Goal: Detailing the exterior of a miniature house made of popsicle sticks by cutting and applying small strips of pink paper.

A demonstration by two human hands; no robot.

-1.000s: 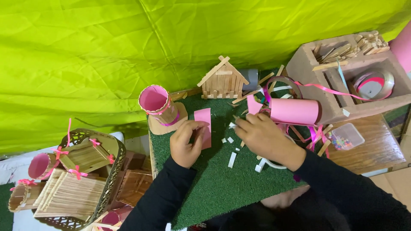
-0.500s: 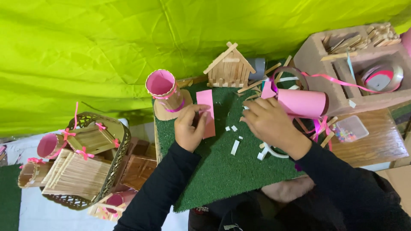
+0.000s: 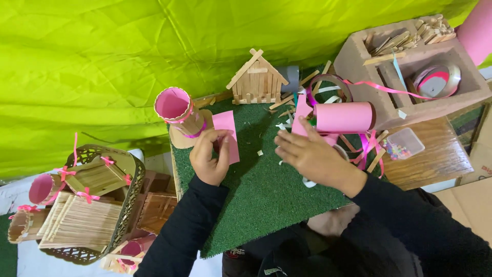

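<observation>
Home craft corner, small wooden stick house (image 3: 257, 78), green artificial-turf mat (image 3: 266, 190), cardboard box of ribbon and sticks (image 3: 410, 66), lime-green fabric backdrop (image 3: 128, 61)

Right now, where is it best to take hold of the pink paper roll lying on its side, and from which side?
Probably grip the pink roll around its middle, from above. It lies flat with its ends pointing left and right, so its rounded top is free. The right hand is nearest, just beside its left end.

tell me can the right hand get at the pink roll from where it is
Probably yes. The right hand lies flat on the green mat just below the pink roll, fingertips almost at its near end, with only paper scraps between them.
</observation>
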